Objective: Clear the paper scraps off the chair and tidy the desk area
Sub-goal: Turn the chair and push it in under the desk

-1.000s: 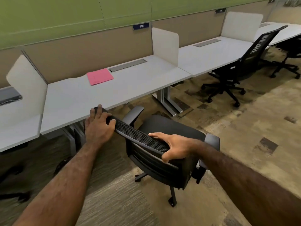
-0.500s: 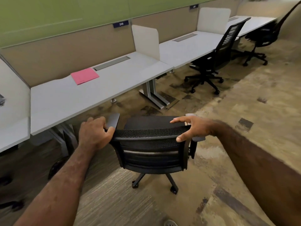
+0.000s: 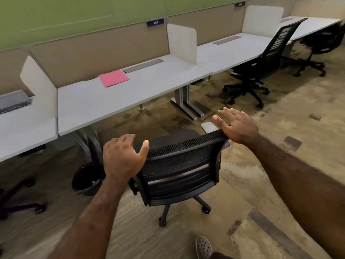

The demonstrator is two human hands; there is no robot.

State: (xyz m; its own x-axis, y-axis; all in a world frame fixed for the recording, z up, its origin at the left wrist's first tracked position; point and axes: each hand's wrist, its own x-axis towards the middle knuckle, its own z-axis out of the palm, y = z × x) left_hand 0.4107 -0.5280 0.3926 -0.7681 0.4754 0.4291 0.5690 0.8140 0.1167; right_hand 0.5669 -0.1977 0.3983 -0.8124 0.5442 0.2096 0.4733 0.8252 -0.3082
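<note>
A black mesh-backed office chair stands in front of the grey desk, its back toward me. What shows of its dark seat has no paper on it. My left hand hovers over the backrest's top left corner with curled fingers and the thumb lifted off the mesh. My right hand has its fingers spread, and only the heel of the palm rests on the top right corner. A pink folder lies at the back of the desk.
A black waste bin with a liner stands under the desk's left end. Two more black chairs stand at the desks to the right. White dividers separate the desks. A grey device lies on the left desk. My shoe is behind the chair.
The chair has turned so its back faces me and has rolled nearer the desk. Both hands, which gripped the backrest's top edge, have loosened, and the right one has spread open.
</note>
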